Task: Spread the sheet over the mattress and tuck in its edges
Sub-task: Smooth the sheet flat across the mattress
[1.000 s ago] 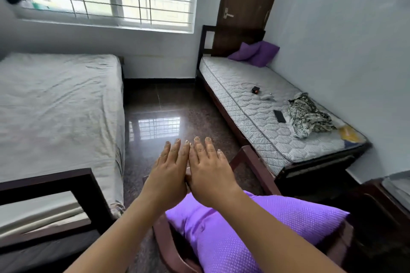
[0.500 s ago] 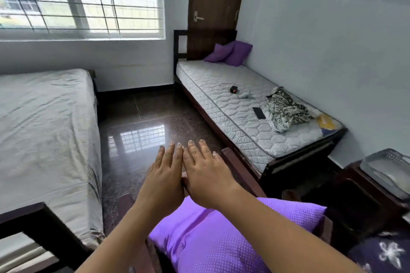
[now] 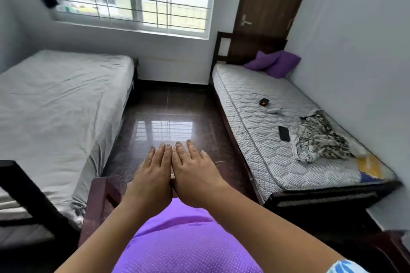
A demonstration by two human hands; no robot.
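Sheeted bed (image 3: 60, 104) left, bare mattress (image 3: 261, 131) right, floor (image 3: 168, 117) between.

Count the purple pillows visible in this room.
3. The left pillow and right pillow sit together at the head of the bare mattress; the near pillow lies on the wooden chair. Others may be hidden.

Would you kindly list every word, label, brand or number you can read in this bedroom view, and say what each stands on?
None: no legible text shows anywhere.
Patterned cloth on the bare mattress: a print, no letters.
Black phone: dark, blank face.
Small black item with a reddish spot: too small to read.
Yellow patch at the mattress foot: too blurred to read.
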